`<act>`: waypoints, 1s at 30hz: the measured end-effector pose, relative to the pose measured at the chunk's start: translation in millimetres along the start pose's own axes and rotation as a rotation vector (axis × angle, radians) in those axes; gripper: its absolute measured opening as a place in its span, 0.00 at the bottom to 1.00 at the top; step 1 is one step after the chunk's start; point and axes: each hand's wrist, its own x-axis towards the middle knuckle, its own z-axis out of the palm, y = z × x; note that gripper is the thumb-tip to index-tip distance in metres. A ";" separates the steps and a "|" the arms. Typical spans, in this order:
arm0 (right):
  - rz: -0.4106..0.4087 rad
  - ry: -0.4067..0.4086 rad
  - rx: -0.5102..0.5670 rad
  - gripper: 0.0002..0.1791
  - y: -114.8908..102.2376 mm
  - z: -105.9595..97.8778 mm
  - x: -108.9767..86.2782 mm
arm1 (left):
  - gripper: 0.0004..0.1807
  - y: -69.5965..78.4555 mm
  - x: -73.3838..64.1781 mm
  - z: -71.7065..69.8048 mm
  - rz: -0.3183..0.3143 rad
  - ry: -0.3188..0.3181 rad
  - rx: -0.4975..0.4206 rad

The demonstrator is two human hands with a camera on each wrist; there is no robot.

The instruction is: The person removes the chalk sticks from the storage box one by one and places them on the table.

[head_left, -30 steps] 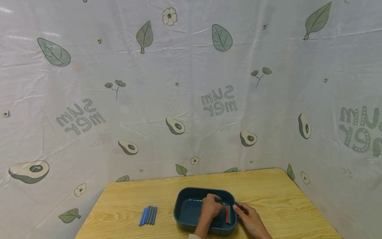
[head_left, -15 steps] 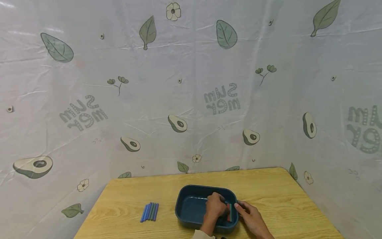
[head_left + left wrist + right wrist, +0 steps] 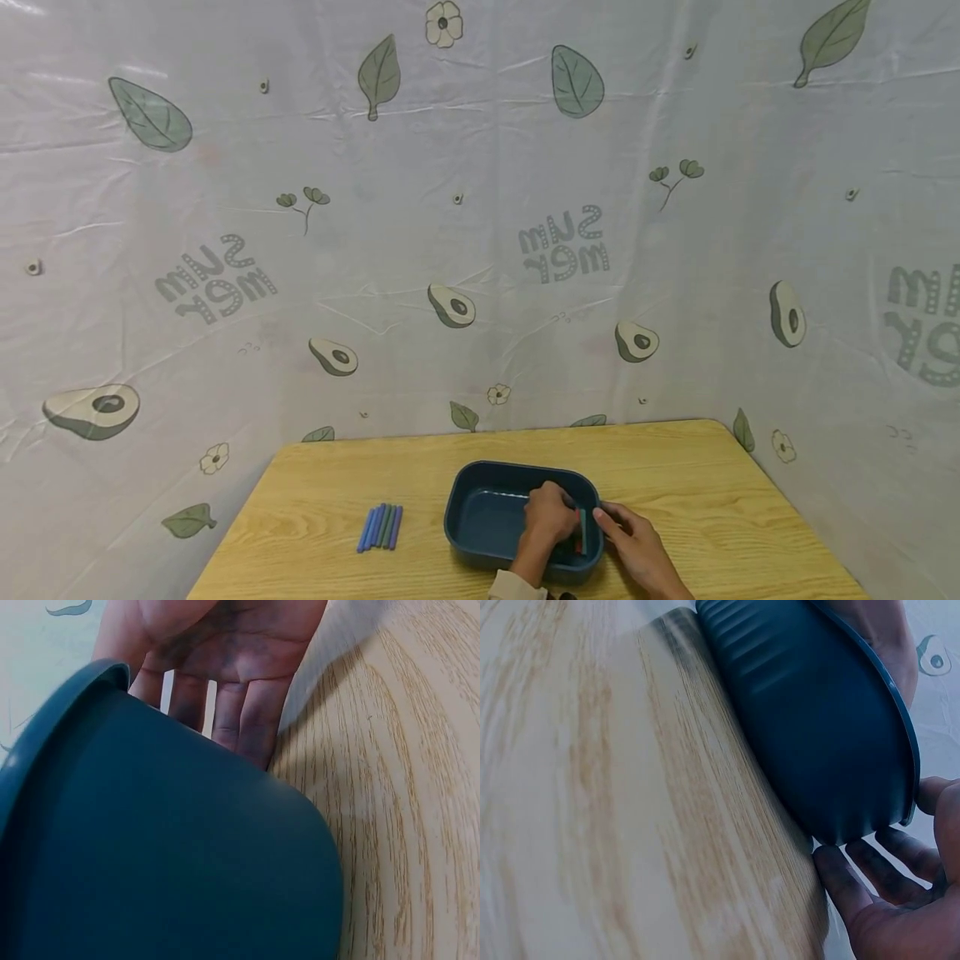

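A dark blue rectangular tub (image 3: 480, 533) stands on the table. My left hand (image 3: 549, 518) reaches down into its right half, fingers bent, fingertips hidden; whether they pinch anything cannot be seen. Beside those fingers a green stick (image 3: 583, 533) and a red stick, mostly covered, stand along the right end; they resemble crayons or chalk. My right hand (image 3: 636, 546) holds the tub's right end, thumb at the rim and fingers on the outside. In the right wrist view its fingers (image 3: 885, 874) touch the outer wall. The left wrist view shows the right palm (image 3: 232, 656) beyond the tub.
On the wood-grain table (image 3: 675, 475), left of the tub, lies a row of blue, green and purple sticks (image 3: 380, 527). A pale printed sheet (image 3: 390, 208) with leaves and avocados hangs behind the table and along its sides.
My left hand has shifted slightly right and now covers more of the red stick. The right hand keeps its hold on the tub's end. The head view has moved a little.
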 end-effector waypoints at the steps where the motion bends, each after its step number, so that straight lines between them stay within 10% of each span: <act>1: -0.001 -0.004 0.011 0.33 -0.1 -0.3 0.0 | 0.06 0.6 -0.3 0.4 0.001 0.001 0.003; 30: 0.019 -0.006 -0.046 0.36 -1.1 -2.7 -0.1 | 0.09 -8.6 -1.7 -17.9 0.032 0.044 -0.102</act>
